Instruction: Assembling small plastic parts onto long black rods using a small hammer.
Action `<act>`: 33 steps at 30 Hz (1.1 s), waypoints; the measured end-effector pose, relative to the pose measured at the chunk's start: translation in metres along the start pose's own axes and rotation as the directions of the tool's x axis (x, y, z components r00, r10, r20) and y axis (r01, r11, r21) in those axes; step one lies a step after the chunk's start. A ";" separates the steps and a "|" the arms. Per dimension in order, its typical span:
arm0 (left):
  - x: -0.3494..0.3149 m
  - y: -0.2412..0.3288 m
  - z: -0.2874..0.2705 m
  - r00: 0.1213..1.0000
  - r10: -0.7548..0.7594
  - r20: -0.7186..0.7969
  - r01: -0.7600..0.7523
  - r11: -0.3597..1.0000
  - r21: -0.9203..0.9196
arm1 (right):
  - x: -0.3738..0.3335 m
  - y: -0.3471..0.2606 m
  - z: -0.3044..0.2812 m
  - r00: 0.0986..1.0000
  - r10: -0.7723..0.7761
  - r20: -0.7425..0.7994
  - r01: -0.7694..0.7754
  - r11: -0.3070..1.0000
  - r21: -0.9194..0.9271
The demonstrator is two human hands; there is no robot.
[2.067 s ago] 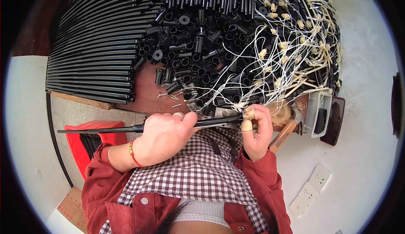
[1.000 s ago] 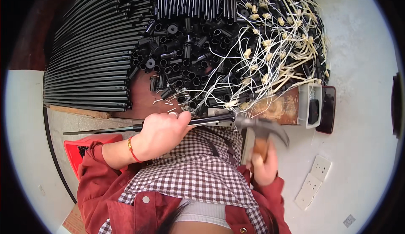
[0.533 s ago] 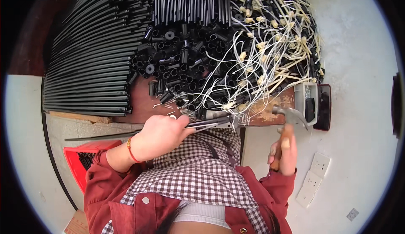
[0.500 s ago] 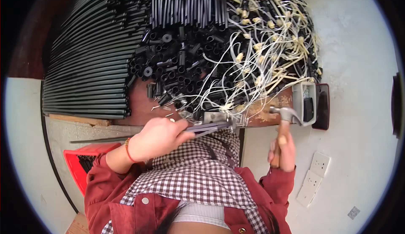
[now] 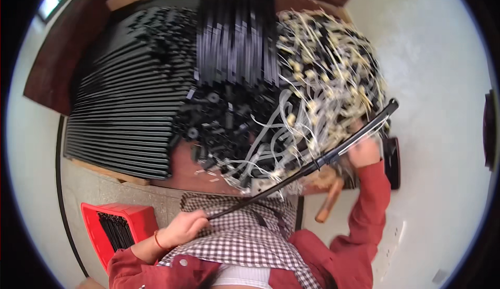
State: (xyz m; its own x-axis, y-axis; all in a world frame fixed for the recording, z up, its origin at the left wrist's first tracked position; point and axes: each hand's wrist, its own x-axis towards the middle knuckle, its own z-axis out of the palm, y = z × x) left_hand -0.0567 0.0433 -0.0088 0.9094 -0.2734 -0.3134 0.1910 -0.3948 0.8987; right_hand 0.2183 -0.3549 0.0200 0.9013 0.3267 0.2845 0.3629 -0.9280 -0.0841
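Note:
A long black tube assembly point(image 5: 281, 186) slants across in front of me from lower left to upper right. My left hand point(image 5: 183, 229) is closed round its thin lower end, close to my checked apron. Near the thicker upper end, my right hand point(image 5: 364, 150) grips the tube, partly hidden behind it and a little blurred. A white cord runs along this upper part. Below the right forearm's reach, a hammer's wooden handle point(image 5: 329, 200) juts over the table's front edge; its head is hidden. A small metal block point(image 5: 262, 186) sits at the front edge beneath the tube.
Long black rods point(image 5: 125, 132) fill the table's left, with flat dark strips point(image 5: 234, 49) at the back middle. Short black tube pieces point(image 5: 224, 112) lie in front of these. White-corded parts point(image 5: 328, 75) heap up on the right. A red bin point(image 5: 143, 218) stands lower left.
My right hand has let go of the hammer, now on the table, and moved up and forward onto the tube. My left hand has drawn back toward me. The view has tilted upward.

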 end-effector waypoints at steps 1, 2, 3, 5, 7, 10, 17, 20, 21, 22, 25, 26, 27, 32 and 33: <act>-0.001 0.004 0.002 1.000 -0.013 -0.008 0.012 0.997 -0.075 | -0.014 0.010 0.011 0.896 0.182 0.406 -0.006 0.918 -0.397; -0.001 0.011 -0.001 0.999 -0.017 -0.050 0.014 0.997 -0.072 | -0.016 0.020 0.017 0.964 0.093 0.251 -0.063 0.990 -0.125; 0.002 0.023 -0.010 0.992 -0.108 0.065 0.124 0.917 -0.380 | -0.020 0.030 0.025 0.975 0.222 -0.019 -0.214 0.956 0.198; 0.018 0.051 -0.028 0.972 -0.055 0.230 0.214 0.619 -0.756 | -0.019 0.013 -0.002 0.849 0.495 -0.183 -0.147 0.554 0.820; 0.052 0.087 -0.051 0.999 0.052 0.015 -0.027 0.722 -0.691 | -0.029 -0.047 -0.032 0.914 0.365 -0.177 0.080 0.265 0.961; 0.148 0.129 -0.083 0.895 0.190 -0.403 -0.231 0.972 -0.054 | -0.045 -0.120 -0.047 0.989 -0.011 -0.146 0.139 0.385 0.913; 0.323 0.082 -0.148 0.735 0.297 -0.610 0.329 0.630 0.703 | -0.086 -0.166 -0.033 0.979 -0.075 0.192 -0.168 0.253 0.953; 0.322 0.082 -0.147 0.693 0.361 -0.624 0.336 0.605 0.722 | -0.092 -0.171 -0.028 0.941 0.064 0.334 -0.339 0.143 0.930; 0.301 0.100 -0.131 0.642 0.469 -0.607 0.222 0.644 0.732 | -0.088 -0.170 -0.027 0.962 0.026 0.272 -0.270 0.242 0.932; 0.270 0.127 -0.115 0.719 0.403 -0.566 0.177 0.681 0.711 | -0.085 -0.172 -0.029 0.976 -0.028 0.218 -0.196 0.335 0.921; 0.195 0.152 -0.062 0.935 0.354 -0.023 -0.327 0.836 -0.440 | -0.076 -0.182 -0.028 0.921 -0.349 0.173 0.013 0.471 0.882; 0.173 0.152 -0.042 0.909 0.416 -0.009 -0.330 0.708 -0.624 | -0.073 -0.187 -0.025 0.824 -0.531 0.198 0.060 0.429 0.901; 0.158 0.148 -0.035 0.930 0.366 -0.029 -0.272 0.635 -0.723 | -0.072 -0.189 -0.020 0.817 -0.538 0.208 0.049 0.425 0.904; 0.086 0.113 -0.021 0.897 0.375 0.233 -0.421 0.886 0.193 | -0.043 -0.192 -0.039 0.779 -0.339 0.527 -0.626 -0.438 0.645; 0.075 0.106 -0.027 0.898 0.371 0.235 -0.416 0.891 0.182 | -0.044 -0.183 -0.042 0.773 -0.336 0.538 -0.634 -0.437 0.638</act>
State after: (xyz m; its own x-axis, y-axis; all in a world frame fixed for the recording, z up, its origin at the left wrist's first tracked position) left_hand 0.0420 0.0045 0.0709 0.8009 -0.5985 -0.0202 -0.2754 -0.3981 0.8750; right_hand 0.1022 -0.2073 0.0626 0.7020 0.6609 -0.2655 -0.5790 0.3126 -0.7530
